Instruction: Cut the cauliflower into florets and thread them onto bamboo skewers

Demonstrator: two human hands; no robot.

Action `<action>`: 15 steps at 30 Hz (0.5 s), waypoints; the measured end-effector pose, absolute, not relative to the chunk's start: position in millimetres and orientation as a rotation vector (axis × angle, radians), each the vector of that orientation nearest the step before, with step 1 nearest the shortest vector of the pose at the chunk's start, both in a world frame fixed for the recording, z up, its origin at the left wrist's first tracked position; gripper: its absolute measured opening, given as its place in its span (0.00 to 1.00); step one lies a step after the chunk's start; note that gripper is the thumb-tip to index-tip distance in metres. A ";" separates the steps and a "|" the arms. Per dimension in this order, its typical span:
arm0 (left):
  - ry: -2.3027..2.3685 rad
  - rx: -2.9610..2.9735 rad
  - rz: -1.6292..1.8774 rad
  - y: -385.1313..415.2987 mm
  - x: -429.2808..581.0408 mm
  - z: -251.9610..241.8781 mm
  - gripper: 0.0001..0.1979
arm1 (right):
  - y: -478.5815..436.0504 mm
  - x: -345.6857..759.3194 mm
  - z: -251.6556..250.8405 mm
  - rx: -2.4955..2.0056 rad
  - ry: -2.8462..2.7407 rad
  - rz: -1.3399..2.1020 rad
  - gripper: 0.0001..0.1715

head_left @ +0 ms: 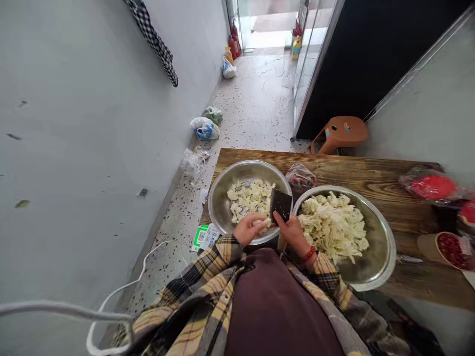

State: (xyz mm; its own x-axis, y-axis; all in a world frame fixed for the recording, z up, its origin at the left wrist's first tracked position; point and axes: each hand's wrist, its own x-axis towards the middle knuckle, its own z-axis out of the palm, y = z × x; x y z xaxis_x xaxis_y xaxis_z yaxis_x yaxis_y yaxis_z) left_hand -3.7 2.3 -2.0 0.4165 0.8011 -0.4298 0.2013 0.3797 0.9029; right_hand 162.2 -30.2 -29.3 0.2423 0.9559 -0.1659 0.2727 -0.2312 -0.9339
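My left hand is closed on a piece of cauliflower over the near rim of the left steel bowl. That bowl holds cut cauliflower pieces. My right hand grips a dark cleaver, its blade upright and touching the piece in my left hand. The right steel bowl is heaped with several larger cauliflower florets. Both bowls stand on a wooden table.
A plastic bag lies behind the bowls. Red food in bags and a small bowl of red bits sit at the right. An orange stool stands beyond the table. Bags lie along the left wall.
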 end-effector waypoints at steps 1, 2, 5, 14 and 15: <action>1.101 1.077 0.521 4.4 -7.2 -3.9 0.24 | -30.7 167.3 -29.3 -1.668 -1.127 1.055 0.26; 1.086 1.015 0.536 6.0 -10.3 -5.4 0.24 | -31.3 171.9 -29.1 -1.657 -1.105 1.081 0.26; 0.980 0.893 0.577 8.8 -15.8 -7.2 0.28 | -33.2 182.1 -25.2 -1.628 -1.052 1.166 0.28; 0.947 1.100 0.696 14.0 -14.5 6.0 0.24 | -34.6 191.0 10.5 -1.459 -1.457 0.970 0.21; 0.960 1.105 0.700 13.7 -14.7 6.9 0.22 | -34.3 191.2 14.2 -1.442 -1.513 0.920 0.20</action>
